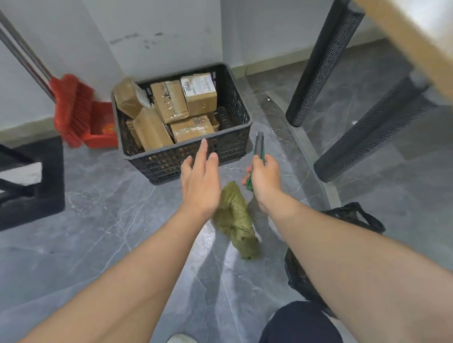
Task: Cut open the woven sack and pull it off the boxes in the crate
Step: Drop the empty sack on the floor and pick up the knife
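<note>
green woven sack [236, 220] lies crumpled on the floor, off the boxes [172, 108] in the crate [193, 157]; task looks done. left hand [199, 178] open, right hand [263, 177] grips a cutter [259, 143].

A red broom [72, 108] and a red dustpan [101, 126] stand at the white wall [160, 22]. Two black mesh legs [324, 61] stand under a wooden tabletop [412, 33] on the right. A black bag [353, 214] lies on the grey floor [92, 230].
</note>
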Tool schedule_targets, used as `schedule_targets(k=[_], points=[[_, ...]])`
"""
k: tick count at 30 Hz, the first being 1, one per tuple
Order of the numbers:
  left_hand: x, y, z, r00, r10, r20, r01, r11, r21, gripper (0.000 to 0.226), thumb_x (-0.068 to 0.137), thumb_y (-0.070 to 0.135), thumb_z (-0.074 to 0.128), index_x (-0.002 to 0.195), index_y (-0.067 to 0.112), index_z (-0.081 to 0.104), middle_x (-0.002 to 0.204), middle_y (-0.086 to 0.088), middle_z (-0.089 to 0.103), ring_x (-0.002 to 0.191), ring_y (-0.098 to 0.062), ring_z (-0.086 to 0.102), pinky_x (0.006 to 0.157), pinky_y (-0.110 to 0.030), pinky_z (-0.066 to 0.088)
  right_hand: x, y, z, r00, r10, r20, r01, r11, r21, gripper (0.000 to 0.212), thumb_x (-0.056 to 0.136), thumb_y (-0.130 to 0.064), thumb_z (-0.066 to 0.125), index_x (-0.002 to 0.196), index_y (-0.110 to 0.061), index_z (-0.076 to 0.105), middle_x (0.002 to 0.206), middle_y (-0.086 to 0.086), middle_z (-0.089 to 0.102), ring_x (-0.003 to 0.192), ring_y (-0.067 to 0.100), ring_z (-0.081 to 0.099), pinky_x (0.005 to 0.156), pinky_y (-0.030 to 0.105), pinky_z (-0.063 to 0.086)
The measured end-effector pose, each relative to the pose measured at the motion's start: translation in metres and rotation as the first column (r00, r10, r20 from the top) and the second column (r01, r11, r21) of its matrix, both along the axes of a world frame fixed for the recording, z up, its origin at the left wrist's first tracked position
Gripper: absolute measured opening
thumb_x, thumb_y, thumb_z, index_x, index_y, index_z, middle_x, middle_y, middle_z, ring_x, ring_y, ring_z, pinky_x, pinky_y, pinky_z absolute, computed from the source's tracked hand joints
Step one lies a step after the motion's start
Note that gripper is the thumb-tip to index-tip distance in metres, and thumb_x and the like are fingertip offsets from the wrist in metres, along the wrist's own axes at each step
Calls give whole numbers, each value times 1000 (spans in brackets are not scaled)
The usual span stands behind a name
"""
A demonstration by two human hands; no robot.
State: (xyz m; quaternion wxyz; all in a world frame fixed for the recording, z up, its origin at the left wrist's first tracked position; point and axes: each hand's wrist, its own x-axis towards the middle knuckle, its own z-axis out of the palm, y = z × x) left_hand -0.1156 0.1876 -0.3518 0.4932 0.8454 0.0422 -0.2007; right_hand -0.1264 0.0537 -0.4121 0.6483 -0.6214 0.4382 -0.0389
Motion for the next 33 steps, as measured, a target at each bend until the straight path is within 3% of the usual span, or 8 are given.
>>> schedule_targets(k=[3, 9, 14, 19, 22, 26, 30, 33], points=[[-3, 2, 68, 1000, 6, 14, -6, 1000, 14, 52, 106, 51, 25, 159, 50, 24, 167, -7, 20, 155, -21, 15, 125, -47, 15, -5, 5, 72, 999, 45, 19, -46, 998, 45, 18, 110, -21, 40, 122, -12, 49, 81, 3, 53, 49, 16, 52, 53, 31, 44], [3, 5, 203, 998, 2, 60, -1, 1000, -11, 53, 106, 52, 25, 158, 51, 24, 161, 0, 27, 152, -22, 24, 125, -48, 17, -3, 9, 214, 985, 162, 59, -167, 982, 88, 32, 98, 3, 41, 128, -8, 45, 95, 14, 54, 46, 14, 52, 47, 27, 44], [19, 4, 297, 997, 6, 77, -2, 999, -46, 52, 105, 50, 23, 158, 53, 23, 163, -4, 26, 149, -24, 29, 123, -46, 18, 1, 11, 315, 967, 237, 91, -242, 969, 57, 41, 96, 2, 42, 133, -16, 44, 89, 7, 57, 69, 17, 55, 65, 30, 44], [34, 1, 373, 998, 40, 57, -31, 989, -143, 55, 102, 53, 27, 157, 54, 24, 153, 0, 34, 145, -18, 33, 120, -39, 19, 7, 15, 402, 955, 270, 125, -273, 962, 2, 48, 97, 3, 42, 139, -21, 39, 90, 3, 57, 71, 13, 50, 64, 24, 44], [43, -2, 407, 995, 12, 96, 5, 985, -173, 54, 106, 49, 26, 159, 49, 23, 138, 5, 34, 137, -11, 34, 111, -31, 17, 18, 16, 437, 963, 225, 151, -223, 974, -35, 40, 99, -7, 41, 138, -15, 45, 85, 2, 53, 65, 13, 47, 62, 25, 41], [56, -8, 432, 992, -3, 126, 25, 984, -174, 53, 108, 48, 24, 161, 47, 21, 156, -2, 32, 147, -16, 29, 104, -30, 17, 38, 7, 459, 976, 98, 192, -93, 995, -37, 43, 107, -18, 29, 146, -20, 46, 92, 3, 55, 63, 14, 46, 68, 27, 44], [67, -24, 444, 993, -11, 120, 27, 990, -138, 53, 108, 49, 23, 161, 48, 19, 160, -3, 29, 149, -20, 29, 116, -37, 18, 53, -15, 467, 970, 84, 228, -65, 994, -89, 43, 107, -19, 37, 149, -21, 47, 104, -2, 60, 90, 14, 54, 96, 39, 48], [82, -49, 446, 995, -11, 104, 23, 993, -114, 53, 108, 49, 22, 161, 48, 18, 162, -4, 27, 151, -21, 27, 120, -41, 16, 73, -40, 466, 958, 73, 276, -47, 994, -98, 40, 103, -16, 51, 143, -18, 54, 104, -8, 63, 89, 7, 58, 82, 22, 46]])
